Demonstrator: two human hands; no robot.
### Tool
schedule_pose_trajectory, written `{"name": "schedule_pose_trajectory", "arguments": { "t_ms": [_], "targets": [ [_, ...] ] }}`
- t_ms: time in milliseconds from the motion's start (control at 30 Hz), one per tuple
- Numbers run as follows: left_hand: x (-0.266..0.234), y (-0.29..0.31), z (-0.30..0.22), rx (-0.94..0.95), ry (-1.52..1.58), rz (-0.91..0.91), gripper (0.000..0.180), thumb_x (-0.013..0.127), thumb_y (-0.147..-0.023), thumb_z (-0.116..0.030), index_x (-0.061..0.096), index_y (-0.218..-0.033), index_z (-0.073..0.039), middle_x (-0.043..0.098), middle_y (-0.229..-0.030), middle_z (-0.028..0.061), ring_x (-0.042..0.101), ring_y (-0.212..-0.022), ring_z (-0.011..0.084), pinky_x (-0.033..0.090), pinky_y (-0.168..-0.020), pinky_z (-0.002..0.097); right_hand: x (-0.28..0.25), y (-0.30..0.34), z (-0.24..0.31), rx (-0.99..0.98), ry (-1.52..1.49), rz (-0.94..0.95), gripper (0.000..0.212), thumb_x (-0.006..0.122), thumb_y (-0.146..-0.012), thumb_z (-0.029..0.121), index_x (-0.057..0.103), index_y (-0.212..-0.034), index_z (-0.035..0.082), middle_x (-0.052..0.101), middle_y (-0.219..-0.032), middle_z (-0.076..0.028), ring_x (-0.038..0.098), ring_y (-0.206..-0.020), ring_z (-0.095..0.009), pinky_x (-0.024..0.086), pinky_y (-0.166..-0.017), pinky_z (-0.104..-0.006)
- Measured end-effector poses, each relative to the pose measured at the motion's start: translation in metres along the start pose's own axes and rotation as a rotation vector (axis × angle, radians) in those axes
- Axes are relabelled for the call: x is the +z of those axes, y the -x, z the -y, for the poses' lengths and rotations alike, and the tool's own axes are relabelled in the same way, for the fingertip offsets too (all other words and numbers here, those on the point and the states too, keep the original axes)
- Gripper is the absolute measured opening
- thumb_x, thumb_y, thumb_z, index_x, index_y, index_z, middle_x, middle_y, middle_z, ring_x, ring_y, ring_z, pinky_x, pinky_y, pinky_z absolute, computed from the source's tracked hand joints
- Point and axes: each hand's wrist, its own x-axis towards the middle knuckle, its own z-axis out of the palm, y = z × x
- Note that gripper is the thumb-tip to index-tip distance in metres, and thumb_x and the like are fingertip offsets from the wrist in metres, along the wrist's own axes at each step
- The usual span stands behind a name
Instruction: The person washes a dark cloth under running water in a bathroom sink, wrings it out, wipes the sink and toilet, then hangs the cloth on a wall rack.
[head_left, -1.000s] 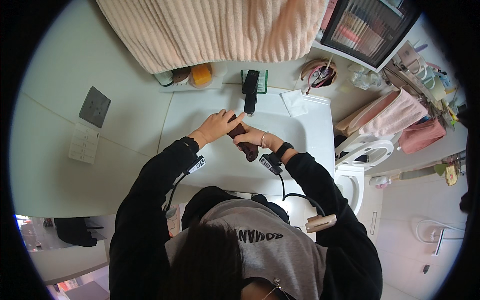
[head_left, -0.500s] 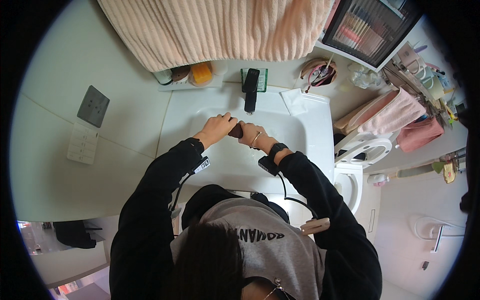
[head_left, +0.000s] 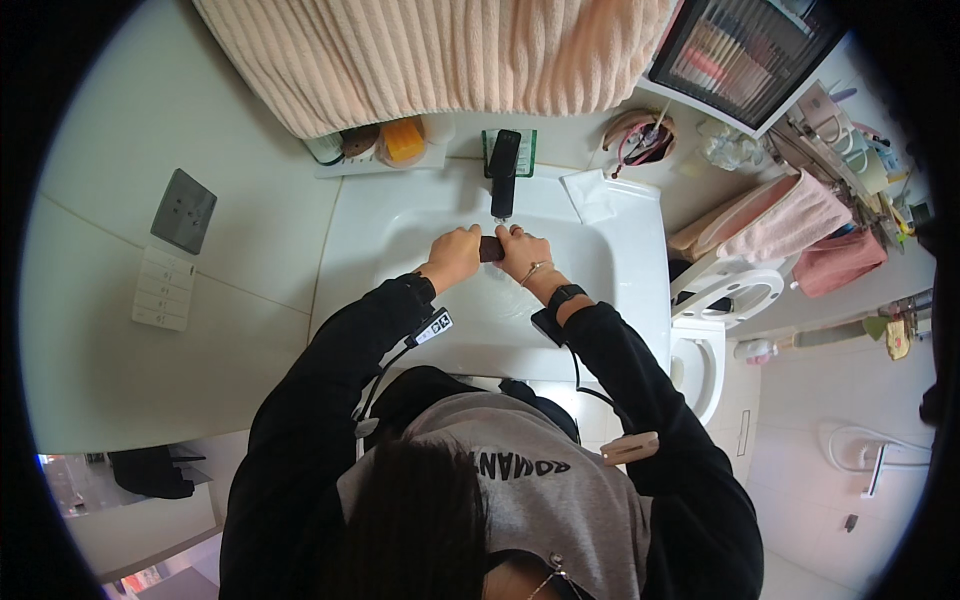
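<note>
Over the white washbasin [head_left: 350, 235], my left hand [head_left: 455, 255] and my right hand [head_left: 522, 250] grip a small dark brown block [head_left: 490, 249] from either end. Fingers of both hands are wrapped round it, so only its middle shows and I cannot tell its exact kind. The block lies level, just in front of the black tap [head_left: 502, 190]. My right fingertips are close under the spout, where a bit of water shows.
A folded white cloth [head_left: 590, 197] lies on the basin's right rim. Behind the basin stand an orange-topped container [head_left: 403, 141] and a pouch [head_left: 640, 138]. A pink ribbed towel [head_left: 440, 60] hangs above. The toilet [head_left: 698, 365] is to the right.
Both hands have shifted right with the brown block, bringing it closer beneath the spout. The block has turned from tilted to nearly level.
</note>
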Motion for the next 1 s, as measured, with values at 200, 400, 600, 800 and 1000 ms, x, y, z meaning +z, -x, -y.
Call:
{"name": "schedule_pose_trajectory", "arguments": {
  "t_ms": [200,400,600,800,1000],
  "targets": [
    [-0.004,0.003,-0.015,-0.148,0.001,0.122,0.025,0.056,-0.073,-0.013,0.054,-0.095,-0.001,0.064,-0.084,0.0193,0.063,-0.082,0.0382,0.050,-0.071,0.0458,0.005,0.003,-0.004,0.058,0.043,-0.084,0.036,0.070,-0.070,0.030,0.052,-0.097,0.016,0.060,-0.093,-0.008,0.063,-0.084,-0.027,0.052,-0.062,-0.0394],
    [-0.005,0.006,-0.026,-0.206,0.080,0.118,0.026,0.061,-0.067,-0.018,0.059,-0.087,-0.001,0.066,-0.077,0.0161,0.066,-0.070,0.0309,0.052,-0.063,0.0386,0.004,0.007,-0.013,0.068,0.167,-0.199,0.028,0.067,-0.073,0.025,0.053,-0.096,0.019,0.058,-0.089,-0.005,0.060,-0.085,-0.025,0.052,-0.058,-0.0393],
    [-0.013,0.012,-0.032,-0.344,0.615,0.334,0.018,0.065,-0.058,-0.016,0.053,-0.059,-0.004,0.055,-0.056,0.0035,0.054,-0.043,0.0135,0.041,-0.040,0.0261,-0.010,0.007,-0.018,0.068,0.106,-0.270,0.020,0.063,-0.074,0.019,0.052,-0.091,0.020,0.056,-0.087,-0.002,0.058,-0.084,-0.025,0.051,-0.057,-0.0396],
    [-0.027,0.020,-0.039,-0.502,0.986,0.477,0.014,0.065,-0.061,-0.012,0.051,-0.060,-0.009,0.047,-0.051,-0.0011,0.043,-0.040,0.0084,0.023,-0.036,0.0235,-0.019,0.012,-0.010,0.077,-0.035,-0.251,0.020,0.060,-0.075,0.016,0.052,-0.093,0.019,0.057,-0.087,-0.006,0.059,-0.084,-0.029,0.050,-0.058,-0.0406],
    [-0.035,0.030,-0.028,-0.570,1.192,0.566,0.016,0.065,-0.064,-0.014,0.050,-0.065,-0.009,0.046,-0.057,-0.0018,0.039,-0.044,0.0074,0.021,-0.037,0.0220,-0.007,0.019,0.002,0.254,-0.260,-0.082,0.020,0.059,-0.078,0.023,0.052,-0.096,0.018,0.061,-0.088,-0.010,0.061,-0.084,-0.032,0.049,-0.064,-0.0435]
  ]
}}
